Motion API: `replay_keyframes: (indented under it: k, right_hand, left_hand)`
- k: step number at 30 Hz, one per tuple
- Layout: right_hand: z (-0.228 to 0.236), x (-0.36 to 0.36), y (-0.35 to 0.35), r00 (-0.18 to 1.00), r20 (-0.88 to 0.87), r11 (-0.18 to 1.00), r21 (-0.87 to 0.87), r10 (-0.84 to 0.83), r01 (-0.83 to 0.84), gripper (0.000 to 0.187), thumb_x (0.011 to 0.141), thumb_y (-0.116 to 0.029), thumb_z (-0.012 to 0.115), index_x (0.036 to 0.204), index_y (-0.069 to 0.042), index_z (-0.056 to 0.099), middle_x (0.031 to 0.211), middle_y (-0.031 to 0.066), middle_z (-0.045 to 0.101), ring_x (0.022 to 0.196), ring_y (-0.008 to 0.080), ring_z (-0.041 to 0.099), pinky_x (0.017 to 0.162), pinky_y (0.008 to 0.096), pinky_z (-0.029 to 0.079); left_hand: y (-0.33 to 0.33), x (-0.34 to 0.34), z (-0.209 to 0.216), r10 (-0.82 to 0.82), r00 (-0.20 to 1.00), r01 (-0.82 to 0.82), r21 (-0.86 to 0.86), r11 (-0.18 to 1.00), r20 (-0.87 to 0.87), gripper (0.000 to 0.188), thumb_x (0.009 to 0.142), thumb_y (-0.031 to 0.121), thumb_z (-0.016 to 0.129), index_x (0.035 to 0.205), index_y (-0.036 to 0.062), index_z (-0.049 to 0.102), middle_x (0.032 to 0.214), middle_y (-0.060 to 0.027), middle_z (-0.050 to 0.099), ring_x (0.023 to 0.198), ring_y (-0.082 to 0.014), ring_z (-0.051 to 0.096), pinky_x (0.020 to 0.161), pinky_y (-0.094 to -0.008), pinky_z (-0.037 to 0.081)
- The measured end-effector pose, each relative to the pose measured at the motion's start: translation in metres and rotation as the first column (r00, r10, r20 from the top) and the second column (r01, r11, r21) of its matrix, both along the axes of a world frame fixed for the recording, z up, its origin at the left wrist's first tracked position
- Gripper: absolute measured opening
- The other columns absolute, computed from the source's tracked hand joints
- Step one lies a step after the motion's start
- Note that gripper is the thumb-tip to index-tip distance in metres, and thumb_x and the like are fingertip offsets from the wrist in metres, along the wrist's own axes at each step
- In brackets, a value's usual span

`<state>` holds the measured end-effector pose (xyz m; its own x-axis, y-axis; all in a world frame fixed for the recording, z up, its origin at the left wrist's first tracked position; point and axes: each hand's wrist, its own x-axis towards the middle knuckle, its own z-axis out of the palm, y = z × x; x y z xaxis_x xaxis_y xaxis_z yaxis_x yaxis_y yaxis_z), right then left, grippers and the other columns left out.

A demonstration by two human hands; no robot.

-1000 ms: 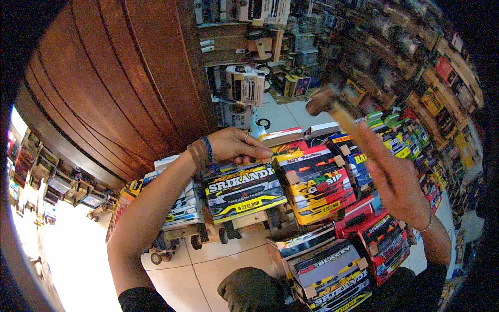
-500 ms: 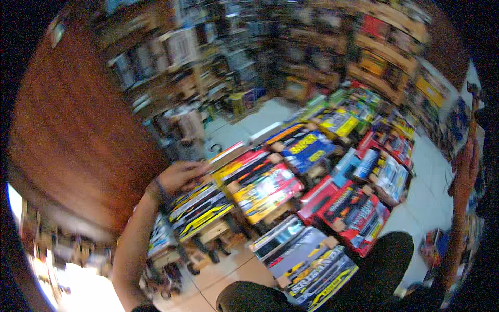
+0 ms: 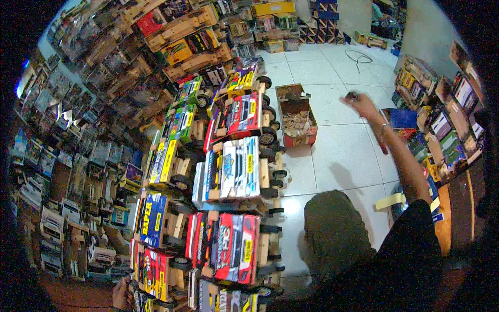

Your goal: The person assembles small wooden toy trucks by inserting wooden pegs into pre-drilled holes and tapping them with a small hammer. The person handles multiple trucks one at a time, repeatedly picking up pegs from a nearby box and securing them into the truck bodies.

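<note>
My right hand reaches out over the white tiles on the right. Its fingers are closed round what appears to be a hammer, with the dark head at the fingertips and a reddish handle end showing below the wrist. At the lower left, my left hand is beside the near end of a row of toy trucks, next to a red and yellow truck. Its fingers are dim and partly hidden. Two rows of wooden toy trucks with printed bodies and black wheels run away from me, including a white and blue one.
An open cardboard box with small wood scraps stands right of the trucks. Shelves of toy trucks line the left and back. More stacked trucks stand at the right. A thin dark cable lies on the far floor.
My view has swung to the right, bringing the scrap box and far floor into sight. My right arm now stretches forward over the tiles. The left hand now appears low at the left.
</note>
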<state>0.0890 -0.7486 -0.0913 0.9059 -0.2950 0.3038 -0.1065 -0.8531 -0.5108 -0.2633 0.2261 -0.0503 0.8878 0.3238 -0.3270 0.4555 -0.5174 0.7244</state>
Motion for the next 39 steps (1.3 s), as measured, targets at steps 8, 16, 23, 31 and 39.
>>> replay_keyframes:
  k: [8, 16, 23, 31, 39]
  right_hand:
    - [-0.148, 0.143, -0.036, 0.989, -0.142, 0.999, -0.024, 0.042, -0.045, 0.053, 0.078, -0.054, 0.072, 0.099, -0.005, 0.067, 0.091, 0.0177, 0.071, 0.087, 0.0374, 0.068, 0.077, 0.0452, 0.054]
    - [-0.137, 0.316, -0.042, 0.953, -0.286, 0.932, -0.305, 0.104, -0.193, 0.03, 0.08, -0.033, 0.071, 0.091, -0.005, 0.072, 0.092, 0.0203, 0.071, 0.087, 0.0375, 0.069, 0.077, 0.0474, 0.055]
    - [-0.187, 0.405, -0.023, 0.827, -0.459, 0.819, -0.3, 0.325, -0.488, 0.02, 0.077, -0.017, 0.062, 0.086, 0.0, 0.07, 0.089, 0.0222, 0.07, 0.082, 0.0361, 0.069, 0.072, 0.0428, 0.055]
    - [-0.206, 0.414, -0.008, 0.812, -0.546, 0.846, -0.316, 0.208, -0.43, 0.032, 0.082, -0.028, 0.063, 0.102, -0.004, 0.07, 0.098, 0.0204, 0.07, 0.087, 0.0321, 0.069, 0.071, 0.0431, 0.055]
    - [-0.238, 0.446, -0.032, 0.787, -0.55, 0.74, -0.398, 0.281, -0.543, 0.03, 0.085, -0.03, 0.061, 0.104, -0.007, 0.069, 0.095, 0.02, 0.069, 0.083, 0.0336, 0.067, 0.069, 0.0433, 0.053]
  left_hand:
    - [-0.035, -0.008, 0.037, 0.288, 0.948, -0.283, 0.055, 0.958, -0.137, 0.036, 0.099, 0.034, 0.055, 0.124, 0.0083, 0.06, 0.087, -0.002, 0.067, 0.059, -0.0076, 0.054, 0.049, -0.0208, 0.042]
    - [-0.105, -0.005, 0.089, 0.526, 0.82, -0.505, 0.147, 0.851, -0.227, 0.035, 0.098, 0.032, 0.056, 0.123, 0.0078, 0.061, 0.09, -0.0032, 0.067, 0.065, -0.0088, 0.056, 0.052, -0.0212, 0.043]
    - [-0.14, -0.015, 0.11, 0.655, 0.71, -0.627, 0.191, 0.755, -0.258, 0.034, 0.097, 0.03, 0.058, 0.122, 0.0073, 0.061, 0.093, -0.0042, 0.068, 0.069, -0.0098, 0.058, 0.054, -0.0216, 0.044]
    - [-0.17, -0.056, 0.125, 0.75, 0.614, -0.727, 0.193, 0.659, -0.245, 0.033, 0.096, 0.028, 0.06, 0.121, 0.0068, 0.062, 0.096, -0.0054, 0.068, 0.074, -0.011, 0.06, 0.056, -0.022, 0.046]
    - [-0.181, -0.107, 0.131, 0.762, 0.639, -0.766, 0.004, 0.643, -0.102, 0.032, 0.095, 0.026, 0.061, 0.12, 0.0063, 0.063, 0.099, -0.0066, 0.069, 0.08, -0.0121, 0.062, 0.058, -0.0224, 0.047]
